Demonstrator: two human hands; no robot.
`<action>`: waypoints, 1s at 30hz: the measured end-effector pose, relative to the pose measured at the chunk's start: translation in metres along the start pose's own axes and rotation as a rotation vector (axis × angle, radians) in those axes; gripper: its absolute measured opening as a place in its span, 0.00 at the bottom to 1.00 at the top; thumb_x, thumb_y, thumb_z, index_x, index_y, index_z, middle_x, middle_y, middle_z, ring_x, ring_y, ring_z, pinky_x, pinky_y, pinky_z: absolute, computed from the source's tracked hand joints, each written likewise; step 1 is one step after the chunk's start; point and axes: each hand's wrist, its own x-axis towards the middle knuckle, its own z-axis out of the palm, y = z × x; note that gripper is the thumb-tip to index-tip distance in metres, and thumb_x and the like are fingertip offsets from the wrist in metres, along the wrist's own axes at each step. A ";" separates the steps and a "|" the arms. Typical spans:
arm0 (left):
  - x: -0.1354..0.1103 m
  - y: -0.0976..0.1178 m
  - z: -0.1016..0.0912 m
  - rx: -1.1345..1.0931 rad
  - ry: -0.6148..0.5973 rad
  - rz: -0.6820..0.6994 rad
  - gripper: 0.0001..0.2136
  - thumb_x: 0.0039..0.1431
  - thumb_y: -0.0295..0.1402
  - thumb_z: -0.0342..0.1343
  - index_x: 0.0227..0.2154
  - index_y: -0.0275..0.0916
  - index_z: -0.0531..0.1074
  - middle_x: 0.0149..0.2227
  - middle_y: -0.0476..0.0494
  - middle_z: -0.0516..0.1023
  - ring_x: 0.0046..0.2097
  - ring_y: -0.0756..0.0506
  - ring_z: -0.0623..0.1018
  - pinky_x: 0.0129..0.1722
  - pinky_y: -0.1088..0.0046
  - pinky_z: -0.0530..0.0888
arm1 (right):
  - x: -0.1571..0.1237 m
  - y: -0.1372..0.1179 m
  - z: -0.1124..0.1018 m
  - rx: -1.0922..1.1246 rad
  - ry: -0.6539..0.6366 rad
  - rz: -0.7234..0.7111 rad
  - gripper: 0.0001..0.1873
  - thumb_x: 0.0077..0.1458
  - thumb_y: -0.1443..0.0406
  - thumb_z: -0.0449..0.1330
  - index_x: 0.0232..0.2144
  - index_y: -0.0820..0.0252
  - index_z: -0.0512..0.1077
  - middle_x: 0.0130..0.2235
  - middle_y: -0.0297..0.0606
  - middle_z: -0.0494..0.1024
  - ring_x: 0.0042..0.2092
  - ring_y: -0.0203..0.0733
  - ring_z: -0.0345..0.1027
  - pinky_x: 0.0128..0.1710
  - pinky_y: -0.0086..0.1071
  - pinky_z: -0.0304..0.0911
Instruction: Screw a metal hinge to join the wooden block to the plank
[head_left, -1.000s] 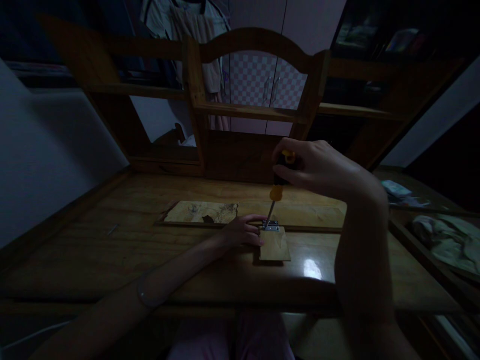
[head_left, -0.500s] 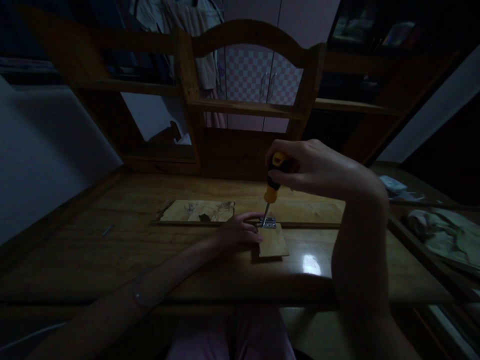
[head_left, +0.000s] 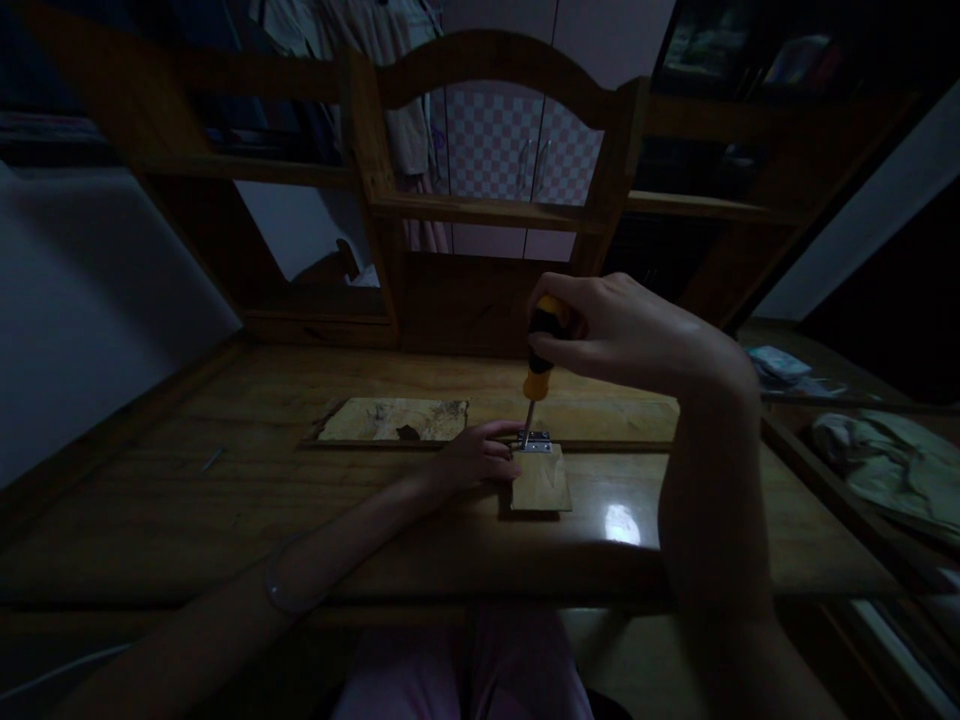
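Note:
My right hand [head_left: 611, 335] is closed around the black and yellow handle of a screwdriver [head_left: 538, 370] held upright. Its tip rests on a small metal hinge [head_left: 537, 443] at the far edge of a small wooden block [head_left: 541, 482]. My left hand [head_left: 476, 455] lies on the desk against the block's left side, fingers curled, fingertips by the hinge. Behind the block lies a long flat wooden board [head_left: 600, 420] with a pale peeled patch at its left end.
The wooden desk [head_left: 225, 500] has a raised hutch with shelves [head_left: 487, 210] at the back. A small thin item [head_left: 211, 459] lies at the left of the desk. Crumpled cloth [head_left: 885, 465] and papers [head_left: 776, 365] sit to the right. Lighting is dim.
The view has shifted slightly. My right hand has turned a little on the screwdriver handle; the tip stays on the hinge. My left hand stays at the block.

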 end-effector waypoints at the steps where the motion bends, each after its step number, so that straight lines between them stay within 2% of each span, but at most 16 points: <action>1: 0.001 0.000 0.000 -0.005 0.003 -0.006 0.41 0.45 0.33 0.69 0.63 0.36 0.61 0.40 0.40 0.77 0.43 0.40 0.77 0.41 0.70 0.71 | 0.000 -0.001 0.000 -0.004 0.002 -0.003 0.14 0.60 0.57 0.56 0.39 0.62 0.70 0.31 0.37 0.70 0.31 0.37 0.60 0.29 0.31 0.47; 5: -0.001 0.004 0.003 -0.007 0.031 -0.014 0.38 0.47 0.32 0.68 0.62 0.36 0.61 0.41 0.38 0.77 0.44 0.39 0.77 0.42 0.68 0.71 | -0.001 -0.004 -0.001 -0.024 0.001 0.017 0.17 0.60 0.53 0.55 0.36 0.63 0.69 0.30 0.37 0.69 0.29 0.36 0.58 0.29 0.31 0.46; 12: -0.001 0.008 0.006 -0.039 0.041 -0.021 0.38 0.47 0.32 0.68 0.62 0.34 0.62 0.42 0.36 0.77 0.45 0.40 0.77 0.44 0.67 0.71 | -0.003 -0.002 -0.002 0.039 0.010 -0.047 0.13 0.59 0.62 0.56 0.43 0.62 0.72 0.36 0.38 0.73 0.37 0.39 0.65 0.34 0.31 0.53; 18: 0.002 0.005 0.005 0.041 0.049 -0.025 0.35 0.48 0.31 0.67 0.60 0.35 0.64 0.36 0.42 0.77 0.37 0.45 0.76 0.36 0.75 0.68 | -0.004 -0.003 0.000 -0.015 0.018 -0.022 0.17 0.59 0.56 0.56 0.44 0.63 0.72 0.35 0.41 0.72 0.38 0.43 0.65 0.35 0.32 0.55; 24: 0.005 0.000 0.002 -0.003 0.048 -0.016 0.38 0.47 0.32 0.68 0.61 0.34 0.62 0.40 0.39 0.77 0.42 0.41 0.78 0.40 0.71 0.71 | -0.004 -0.003 0.000 -0.014 0.024 -0.043 0.15 0.59 0.61 0.56 0.46 0.62 0.72 0.36 0.40 0.73 0.39 0.42 0.66 0.36 0.32 0.56; 27: 0.003 0.003 0.004 0.018 0.048 -0.026 0.37 0.48 0.32 0.68 0.62 0.34 0.61 0.39 0.39 0.78 0.42 0.42 0.78 0.41 0.71 0.71 | -0.003 -0.003 0.002 -0.046 0.040 -0.010 0.15 0.61 0.58 0.55 0.44 0.62 0.72 0.34 0.40 0.72 0.38 0.42 0.66 0.36 0.32 0.56; 30: 0.000 0.008 0.007 0.055 0.049 -0.025 0.35 0.50 0.32 0.67 0.61 0.35 0.63 0.38 0.40 0.78 0.42 0.42 0.78 0.41 0.71 0.72 | -0.003 -0.005 0.002 -0.067 0.037 0.038 0.19 0.60 0.53 0.56 0.45 0.62 0.71 0.34 0.41 0.72 0.37 0.43 0.66 0.37 0.33 0.57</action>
